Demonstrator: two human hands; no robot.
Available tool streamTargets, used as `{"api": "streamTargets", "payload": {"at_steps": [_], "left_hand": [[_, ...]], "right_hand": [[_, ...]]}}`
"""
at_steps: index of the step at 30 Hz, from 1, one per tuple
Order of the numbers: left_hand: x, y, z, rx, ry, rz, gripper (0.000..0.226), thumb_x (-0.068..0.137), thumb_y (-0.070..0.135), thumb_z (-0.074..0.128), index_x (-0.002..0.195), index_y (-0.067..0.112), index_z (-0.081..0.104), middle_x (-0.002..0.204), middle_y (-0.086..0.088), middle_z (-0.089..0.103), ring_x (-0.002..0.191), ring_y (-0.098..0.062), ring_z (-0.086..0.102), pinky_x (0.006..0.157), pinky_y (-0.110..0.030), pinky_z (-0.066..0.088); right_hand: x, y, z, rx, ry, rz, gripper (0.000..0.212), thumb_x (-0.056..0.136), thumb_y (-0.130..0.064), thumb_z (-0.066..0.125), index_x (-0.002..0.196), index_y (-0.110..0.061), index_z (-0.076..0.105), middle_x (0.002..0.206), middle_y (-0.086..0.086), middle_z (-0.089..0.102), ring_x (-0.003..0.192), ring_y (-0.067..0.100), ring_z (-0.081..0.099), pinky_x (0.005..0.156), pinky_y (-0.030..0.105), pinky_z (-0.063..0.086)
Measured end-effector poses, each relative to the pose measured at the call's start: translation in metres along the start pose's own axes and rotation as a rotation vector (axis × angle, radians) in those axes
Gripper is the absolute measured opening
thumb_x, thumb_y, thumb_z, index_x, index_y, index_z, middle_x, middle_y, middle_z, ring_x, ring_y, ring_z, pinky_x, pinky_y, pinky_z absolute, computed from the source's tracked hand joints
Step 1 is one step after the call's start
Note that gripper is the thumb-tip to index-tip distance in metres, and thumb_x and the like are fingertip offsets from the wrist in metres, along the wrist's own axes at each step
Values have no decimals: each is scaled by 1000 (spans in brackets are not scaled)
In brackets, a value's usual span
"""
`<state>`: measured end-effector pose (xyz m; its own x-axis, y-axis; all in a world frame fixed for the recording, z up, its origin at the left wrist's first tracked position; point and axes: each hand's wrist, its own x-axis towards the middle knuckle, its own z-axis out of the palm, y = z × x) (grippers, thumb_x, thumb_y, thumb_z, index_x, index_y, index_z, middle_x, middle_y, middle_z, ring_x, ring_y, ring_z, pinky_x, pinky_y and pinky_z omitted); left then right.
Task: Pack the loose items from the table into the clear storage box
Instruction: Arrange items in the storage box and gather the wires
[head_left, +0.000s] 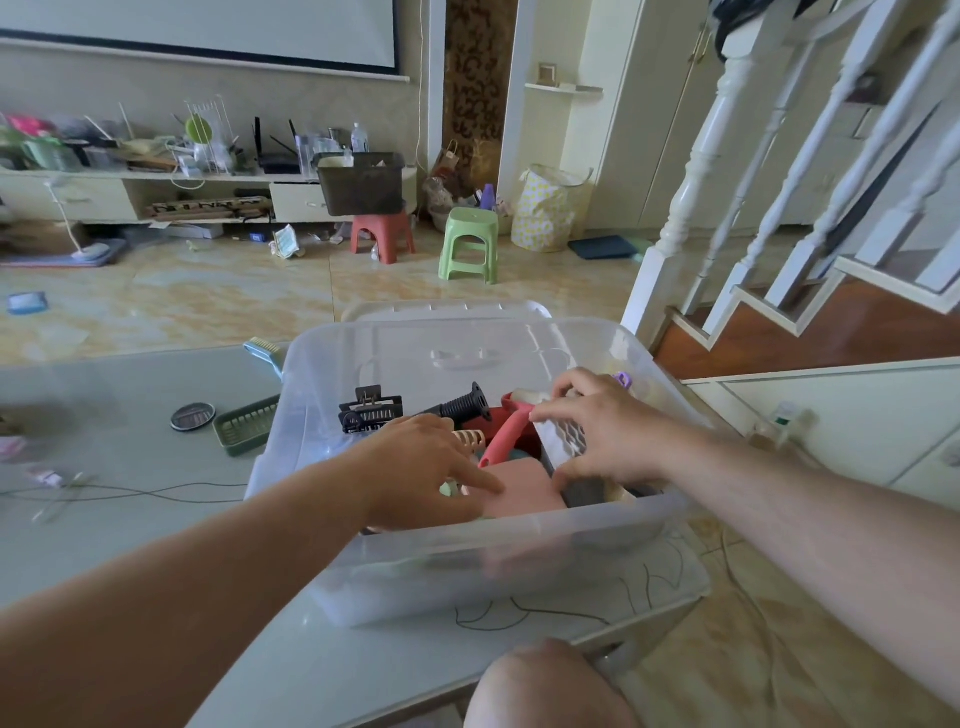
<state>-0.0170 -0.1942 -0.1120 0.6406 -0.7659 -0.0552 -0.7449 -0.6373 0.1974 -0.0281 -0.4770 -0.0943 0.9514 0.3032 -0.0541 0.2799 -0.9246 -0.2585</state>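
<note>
- The glass-topped table (156, 545) carries everything below; places here are given from the clear storage box.
- The clear storage box (519, 551) stands on the table's right part, open on top, partly filled, its near wall towards the camera.
- A white lid (447, 310) lies just behind the box's far wall.
- The left hand (421, 467) reaches over the near wall into the box, fingers straight and a little spread, the fingertips pressing on a pink flat block (524, 493) lying inside against the near wall.
- The right hand (602, 431) is inside the box at its right side, fingers curled and pinching the edges of a white holed piece (569, 441), thumb low, fingertips at its top.
- A red curved handle (506, 434) lies in the middle of the box, between the two hands.
- A black ribbed handle (465, 405) lies behind it, towards the far wall.
- A black hair claw (371, 413) sits in the box's left part.
- A green slotted tray (244, 423) lies on the table touching the box's left wall.
- A blue comb (265, 353) lies at the box's far left corner.
- A round dark tin (192, 416) sits left of the tray.
</note>
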Motion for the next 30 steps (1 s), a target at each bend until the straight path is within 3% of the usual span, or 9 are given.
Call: {"api": "streamTargets", "payload": {"at_steps": [4,7,10,14,16,19,23,27,30], "left_hand": [[1,0,-1,6,6,-9,39,94,66,44,132,66,54,121,25,66,117,-7,44,112,-33,31],[1,1,-1,13,7,0,40,94,65,44,133,64,55,116,24,67,108,-5,43,109,-31,32],[0,1,-1,17,-2,-4,41,94,65,44,134,63,54,120,25,66,111,-5,43,110,-30,32],[0,2,-2,37,-11,-26,48,90,67,43,138,62,50,124,23,63,120,-8,46,112,-35,34],[-1,1,-2,60,30,-54,54,85,69,43,138,59,51,122,20,62,119,-10,50,109,-40,38],[-3,4,-7,52,157,-93,50,83,66,52,131,54,60,123,16,63,115,-15,56,103,-41,45],[-12,-5,-35,-102,327,-217,35,85,50,58,117,47,72,115,13,65,107,-17,60,97,-41,50],[-64,-36,-64,-250,471,-394,27,91,33,63,115,39,74,124,9,67,117,-12,57,104,-32,44],[-133,-77,-50,-209,533,-521,22,90,31,66,108,40,75,120,12,66,114,-12,57,103,-32,45]], "right_hand": [[-2,0,-5,-22,-11,-1,37,78,-47,83,113,-41,73,117,-13,42,109,11,49,98,31,43],[-3,2,-9,-42,-147,87,21,87,-45,75,108,-41,75,114,-14,48,103,11,57,97,34,48],[-5,5,-9,-23,-218,111,31,91,-47,73,121,-42,71,121,-11,50,111,13,56,103,38,47],[-7,-2,-12,-68,-170,104,44,93,-53,68,135,-45,61,130,-16,47,121,14,52,102,36,45],[-7,-14,-12,-75,-142,38,53,90,-59,66,141,-47,55,140,-25,41,133,10,43,109,36,40],[-4,-39,-8,-24,-168,-3,78,82,-71,63,152,-46,41,163,-17,30,149,13,32,121,41,31],[7,-89,-10,1,-111,-53,72,77,-80,59,140,-50,43,130,-13,50,124,17,51,106,45,46],[28,-138,-19,68,-35,-86,82,86,-70,65,156,-39,37,153,-8,39,142,18,39,116,39,37],[46,-185,-19,85,37,-157,73,88,-51,72,154,-37,42,155,-5,38,144,19,35,114,30,30]]}}
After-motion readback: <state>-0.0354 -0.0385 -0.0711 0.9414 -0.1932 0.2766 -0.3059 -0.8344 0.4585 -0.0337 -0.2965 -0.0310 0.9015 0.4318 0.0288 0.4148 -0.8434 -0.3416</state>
